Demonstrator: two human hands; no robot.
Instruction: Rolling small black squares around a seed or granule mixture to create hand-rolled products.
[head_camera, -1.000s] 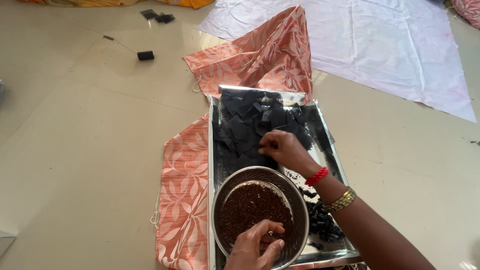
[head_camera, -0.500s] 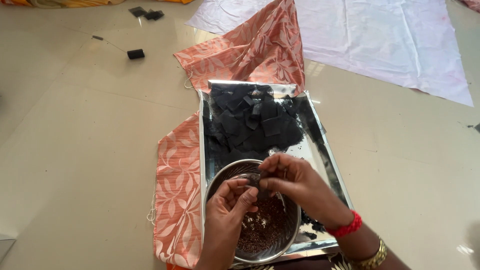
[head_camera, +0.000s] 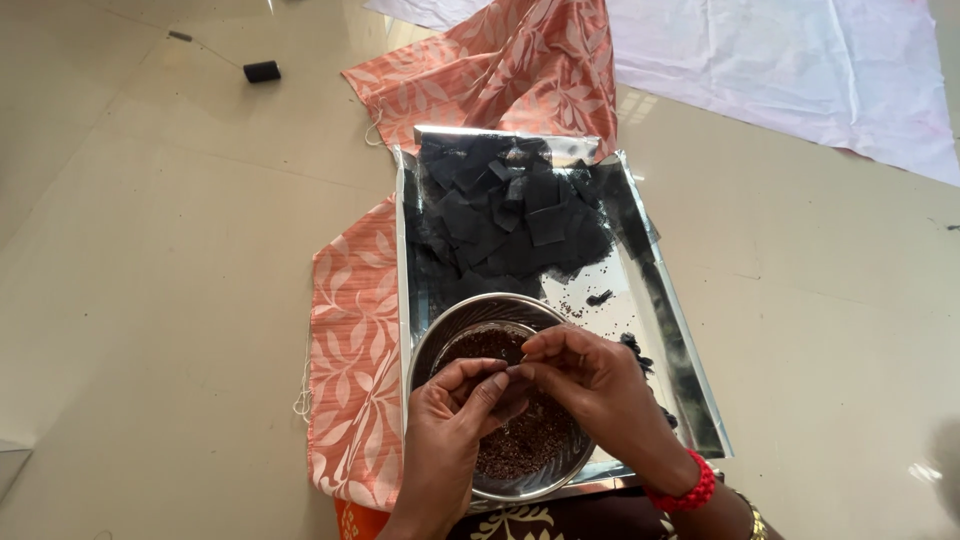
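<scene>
Together, both hands (head_camera: 520, 385) pinch one black square (head_camera: 516, 374) above the seed bowl (head_camera: 450, 325).

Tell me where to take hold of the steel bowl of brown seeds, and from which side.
Grip the steel bowl by its bare rim at the far-left, coming in from the left over the orange cloth. Both hands, left hand and right hand, cover the near side, and black squares crowd the tray beyond.
</scene>
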